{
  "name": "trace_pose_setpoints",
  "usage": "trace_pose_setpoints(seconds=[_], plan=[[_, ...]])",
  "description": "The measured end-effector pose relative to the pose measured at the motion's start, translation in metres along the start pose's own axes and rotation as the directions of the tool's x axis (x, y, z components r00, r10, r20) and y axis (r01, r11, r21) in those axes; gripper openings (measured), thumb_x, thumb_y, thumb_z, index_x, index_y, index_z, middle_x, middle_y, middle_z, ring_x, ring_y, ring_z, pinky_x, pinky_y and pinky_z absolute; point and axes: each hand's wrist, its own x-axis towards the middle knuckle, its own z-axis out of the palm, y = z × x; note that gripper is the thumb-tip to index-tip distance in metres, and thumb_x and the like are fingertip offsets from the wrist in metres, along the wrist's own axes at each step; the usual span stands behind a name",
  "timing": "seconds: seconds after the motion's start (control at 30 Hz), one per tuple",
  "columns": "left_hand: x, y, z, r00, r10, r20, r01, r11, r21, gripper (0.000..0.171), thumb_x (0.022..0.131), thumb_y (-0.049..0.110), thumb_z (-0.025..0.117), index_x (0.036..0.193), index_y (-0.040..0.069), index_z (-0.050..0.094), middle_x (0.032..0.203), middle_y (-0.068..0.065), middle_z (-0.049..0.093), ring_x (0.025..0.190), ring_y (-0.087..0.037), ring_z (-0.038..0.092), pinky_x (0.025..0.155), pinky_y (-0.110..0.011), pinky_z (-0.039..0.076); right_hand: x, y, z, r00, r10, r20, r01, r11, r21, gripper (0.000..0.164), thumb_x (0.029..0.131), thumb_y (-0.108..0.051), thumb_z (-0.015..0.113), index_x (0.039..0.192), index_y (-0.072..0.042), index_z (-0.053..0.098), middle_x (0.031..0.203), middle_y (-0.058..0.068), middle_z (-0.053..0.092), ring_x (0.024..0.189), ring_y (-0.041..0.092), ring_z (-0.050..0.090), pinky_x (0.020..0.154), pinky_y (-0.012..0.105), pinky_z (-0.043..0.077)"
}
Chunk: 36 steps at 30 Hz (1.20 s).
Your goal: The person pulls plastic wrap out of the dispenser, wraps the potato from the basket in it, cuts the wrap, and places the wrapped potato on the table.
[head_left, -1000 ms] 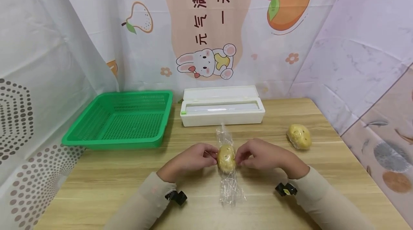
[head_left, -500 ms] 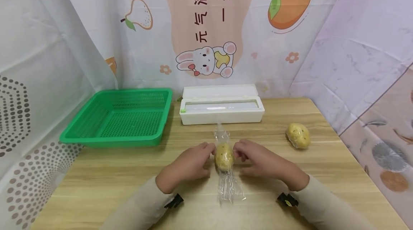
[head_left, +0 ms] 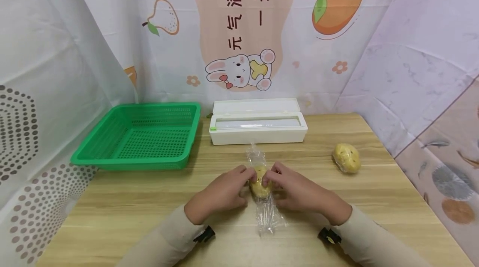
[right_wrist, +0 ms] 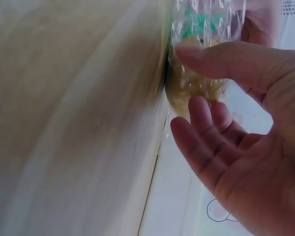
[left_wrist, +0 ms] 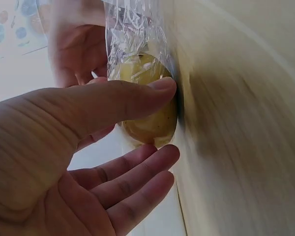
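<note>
A yellow potato [head_left: 260, 189] lies mid-table under clear plastic wrap [head_left: 266, 217], whose crumpled ends stick out toward the box and toward the person. From the left, the left hand [head_left: 224, 190] holds the potato, its index fingertip on the top. The right hand [head_left: 301, 188] does the same from the right, fingertips bent onto the top. In the left wrist view the left thumb [left_wrist: 137, 98] lies across the potato, with several fingers loosely spread beside it. The right wrist view has the right thumb [right_wrist: 211, 59] over the wrapped side. The potato's underside is hidden.
Behind the potato stands a white wrap box [head_left: 258, 136], lid raised, a roll inside. A green plastic basket [head_left: 183, 163] is at the back left. Another wrapped potato [head_left: 346, 158] rests on the wooden table [head_left: 374, 208] at right. Printed cloth hangs behind and at both sides.
The fingers of both hands have moved from the potato's sides onto its top. The left hand has turned slightly inward. Box, basket and the other potato have stayed put.
</note>
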Motion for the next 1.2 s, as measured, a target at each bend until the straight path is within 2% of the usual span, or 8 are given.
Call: trace_pose_setpoints(seconds=[0.2, 0.4, 0.6, 0.77, 0.9, 1.0, 1.07, 1.2], plan=[[0.003, -0.003, 0.002, 1.000, 0.005, -0.016, -0.005, 1.000, 0.017, 0.051, 0.076, 0.009, 0.086, 0.113, 0.023, 0.053, 0.105, -0.002, 0.060, 0.080, -0.012, 0.054, 0.067, -0.024, 0.047, 0.001, 0.000, 0.000, 0.999, -0.036, 0.007, 0.036, 0.999, 0.010, 0.060, 0.079, 0.000, 0.082, 0.123, -0.033, 0.059, 0.111, 0.001, 0.050, 0.097, 0.014, 0.058, 0.082, 0.026, 0.053], [0.006, -0.003, 0.005, 0.999, 0.026, -0.026, -0.024, 0.997, 0.072, 0.053, 0.075, 0.008, 0.086, 0.113, 0.020, 0.050, 0.101, 0.003, 0.053, 0.080, -0.012, 0.053, 0.067, -0.023, 0.047, 0.005, -0.007, 0.003, 1.000, -0.007, -0.005, 0.007, 0.999, -0.051, 0.061, 0.077, 0.000, 0.083, 0.124, -0.030, 0.058, 0.109, -0.002, 0.049, 0.089, 0.009, 0.055, 0.076, 0.024, 0.053], [0.007, -0.001, 0.006, 0.999, 0.039, -0.036, -0.036, 0.995, 0.088, 0.057, 0.073, 0.012, 0.089, 0.111, 0.018, 0.048, 0.099, 0.004, 0.048, 0.080, -0.011, 0.051, 0.067, -0.023, 0.046, 0.009, -0.012, 0.006, 0.999, 0.029, -0.024, -0.031, 0.993, -0.109, 0.057, 0.078, -0.016, 0.090, 0.123, -0.029, 0.057, 0.105, -0.005, 0.046, 0.082, 0.007, 0.050, 0.070, 0.022, 0.049], [0.007, 0.000, 0.008, 0.999, 0.033, -0.037, -0.031, 0.998, 0.054, 0.064, 0.070, 0.022, 0.096, 0.112, 0.018, 0.047, 0.099, 0.004, 0.048, 0.082, -0.011, 0.051, 0.070, -0.022, 0.047, 0.009, -0.011, 0.005, 0.998, 0.055, -0.020, -0.057, 0.995, -0.086, 0.054, 0.080, -0.028, 0.090, 0.122, -0.030, 0.057, 0.107, -0.004, 0.048, 0.083, 0.007, 0.052, 0.070, 0.022, 0.050], [0.006, 0.001, 0.008, 0.999, 0.028, -0.037, -0.027, 0.998, 0.050, 0.068, 0.068, 0.022, 0.098, 0.112, 0.018, 0.047, 0.100, 0.004, 0.047, 0.082, -0.011, 0.051, 0.069, -0.022, 0.047, 0.008, -0.009, 0.003, 0.999, 0.052, -0.008, -0.052, 0.998, -0.039, 0.045, 0.087, -0.034, 0.085, 0.122, -0.033, 0.056, 0.106, -0.003, 0.049, 0.086, 0.009, 0.056, 0.073, 0.023, 0.051], [0.005, 0.002, 0.008, 0.999, 0.026, -0.030, -0.025, 0.998, 0.058, 0.071, 0.068, 0.032, 0.099, 0.113, 0.020, 0.046, 0.100, 0.005, 0.046, 0.083, -0.010, 0.050, 0.068, -0.022, 0.046, 0.008, -0.007, 0.002, 0.999, 0.038, -0.001, -0.038, 0.999, -0.010, 0.039, 0.091, -0.036, 0.080, 0.122, -0.033, 0.056, 0.106, -0.002, 0.049, 0.089, 0.011, 0.059, 0.075, 0.024, 0.052], [0.004, 0.002, 0.008, 0.999, 0.027, -0.020, -0.026, 0.998, 0.056, 0.075, 0.066, 0.044, 0.098, 0.115, 0.021, 0.046, 0.101, 0.006, 0.046, 0.083, -0.010, 0.050, 0.067, -0.022, 0.046, 0.007, -0.006, 0.002, 1.000, 0.030, 0.001, -0.030, 1.000, 0.002, 0.036, 0.093, -0.037, 0.078, 0.121, -0.033, 0.056, 0.106, -0.002, 0.049, 0.089, 0.013, 0.060, 0.076, 0.024, 0.052], [0.002, 0.000, 0.004, 1.000, 0.027, 0.003, -0.027, 1.000, 0.013, 0.080, 0.064, 0.064, 0.092, 0.118, 0.023, 0.047, 0.103, 0.007, 0.048, 0.084, -0.009, 0.051, 0.068, -0.022, 0.046, 0.006, -0.005, 0.002, 1.000, 0.028, 0.009, -0.028, 0.999, 0.027, 0.029, 0.096, -0.042, 0.073, 0.120, -0.036, 0.057, 0.104, -0.003, 0.049, 0.087, 0.014, 0.058, 0.074, 0.023, 0.050]])
